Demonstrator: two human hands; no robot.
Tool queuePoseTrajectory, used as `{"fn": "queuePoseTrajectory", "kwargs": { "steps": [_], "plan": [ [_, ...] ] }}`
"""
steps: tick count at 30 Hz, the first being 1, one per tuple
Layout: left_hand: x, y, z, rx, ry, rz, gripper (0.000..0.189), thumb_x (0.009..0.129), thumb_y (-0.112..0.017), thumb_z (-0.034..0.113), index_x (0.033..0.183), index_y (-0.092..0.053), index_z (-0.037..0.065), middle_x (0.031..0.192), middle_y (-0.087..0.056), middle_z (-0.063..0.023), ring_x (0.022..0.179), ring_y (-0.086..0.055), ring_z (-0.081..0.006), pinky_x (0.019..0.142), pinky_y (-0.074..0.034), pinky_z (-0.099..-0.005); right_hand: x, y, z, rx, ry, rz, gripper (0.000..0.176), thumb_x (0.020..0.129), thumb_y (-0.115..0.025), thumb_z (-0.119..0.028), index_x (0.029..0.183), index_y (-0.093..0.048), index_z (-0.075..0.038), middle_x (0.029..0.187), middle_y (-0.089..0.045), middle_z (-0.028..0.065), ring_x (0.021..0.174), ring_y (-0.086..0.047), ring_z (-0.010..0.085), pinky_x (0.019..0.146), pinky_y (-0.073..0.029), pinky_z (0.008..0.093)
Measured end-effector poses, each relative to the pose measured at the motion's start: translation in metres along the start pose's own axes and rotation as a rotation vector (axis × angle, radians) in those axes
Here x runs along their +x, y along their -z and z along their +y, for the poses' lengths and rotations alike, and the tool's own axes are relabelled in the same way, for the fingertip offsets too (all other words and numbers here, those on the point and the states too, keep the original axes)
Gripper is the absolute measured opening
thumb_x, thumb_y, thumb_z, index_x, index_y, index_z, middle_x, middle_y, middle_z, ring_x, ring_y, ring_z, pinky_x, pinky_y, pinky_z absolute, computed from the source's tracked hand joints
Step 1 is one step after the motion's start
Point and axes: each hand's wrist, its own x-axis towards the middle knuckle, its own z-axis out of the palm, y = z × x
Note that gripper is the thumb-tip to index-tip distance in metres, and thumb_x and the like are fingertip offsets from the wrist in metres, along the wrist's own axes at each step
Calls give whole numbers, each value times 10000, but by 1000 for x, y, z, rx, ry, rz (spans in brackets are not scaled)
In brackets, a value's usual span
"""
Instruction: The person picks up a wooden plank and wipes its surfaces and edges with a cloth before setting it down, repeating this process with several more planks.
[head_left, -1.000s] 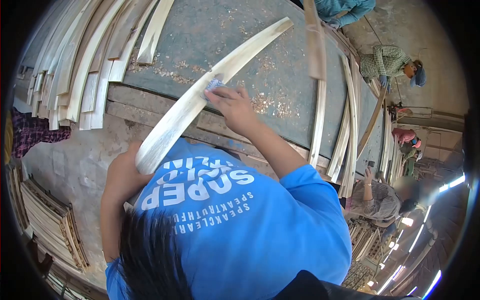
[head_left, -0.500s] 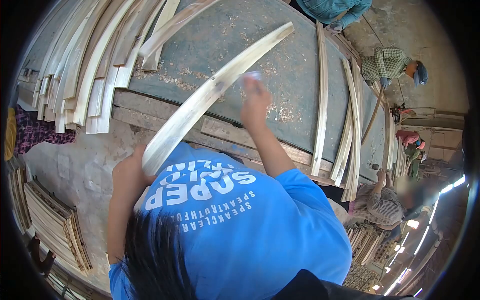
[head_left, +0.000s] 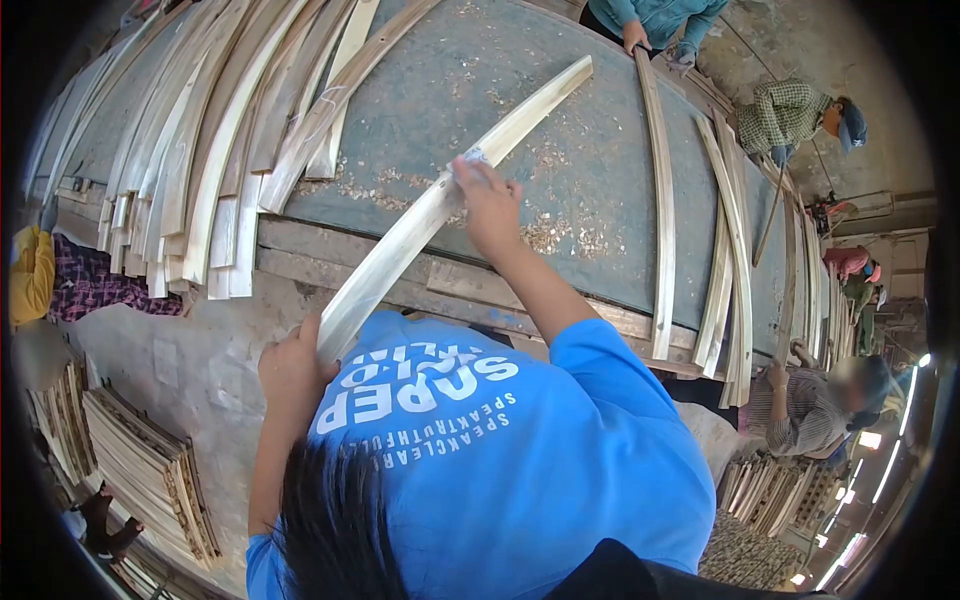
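A long pale wooden slat (head_left: 395,250) slants across my front, its near end at my chest and its far end over the table. My left hand (head_left: 298,362) is closed round the near end. On the slat's upper face, around its middle, my right hand (head_left: 485,203) presses a small pale object (head_left: 477,156), mostly covered by the fingers; what it is I cannot make out.
Wood shavings (head_left: 545,235) lie on the grey tabletop (head_left: 590,130). Many slats (head_left: 230,130) are piled at left, others (head_left: 735,260) at right. A co-worker (head_left: 650,20) across the table touches a slat (head_left: 658,200); another person (head_left: 815,405) is at right.
My right hand has moved from beside the slat onto its face. The co-worker across the table now has a hand on a slat's end. The whole view has shifted somewhat.
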Motion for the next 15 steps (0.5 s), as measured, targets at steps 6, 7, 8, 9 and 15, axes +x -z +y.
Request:
{"fn": "queuePoseTrajectory", "kwargs": {
  "steps": [6, 7, 8, 9, 15],
  "plan": [
    [-1, -4, 2, 13, -4, 31, 641, 646, -881, 238, 1196, -576, 113, 931, -720, -113, 784, -702, -323, 731, -495, -426, -8, 8, -13, 131, 333, -9, 553, 932, -477, -79, 1464, -513, -225, 1352, -651, 13, 1312, -563, 163, 983, -384, 496],
    [0, -13, -3, 17, -6, 30, 644, 648, -880, 257, 1195, -573, 113, 930, -721, -109, 789, -702, -319, 733, -495, -423, -1, 9, -4, 79, 181, -37, 548, 934, -474, -81, 1459, -516, -234, 1363, -646, 19, 1308, -571, 157, 998, -384, 506],
    [-2, -14, -2, 24, -10, 35, 644, 648, -880, 257, 1195, -573, 113, 930, -721, -109, 789, -702, -319, 733, -495, -423, 3, 10, 0, 29, 28, -64, 544, 935, -472, -83, 1454, -520, -242, 1374, -641, 24, 1305, -579, 152, 1013, -384, 516],
    [-2, -13, 0, 15, -2, 37, 641, 651, -879, 272, 1191, -575, 111, 930, -722, -111, 784, -702, -322, 731, -497, -426, -8, 6, -10, 45, 116, -54, 538, 945, -460, -75, 1463, -502, -217, 1366, -648, 33, 1295, -587, 156, 1038, -377, 538],
    [-1, -4, 8, 25, -3, 42, 648, 659, -869, 281, 1213, -580, 106, 932, -722, -130, 777, -706, -337, 720, -508, -439, -2, 4, 14, 1, 191, -160, 517, 943, -486, -99, 1451, -504, -195, 1384, -639, 38, 1288, -593, 160, 1038, -405, 529]
  ]
}}
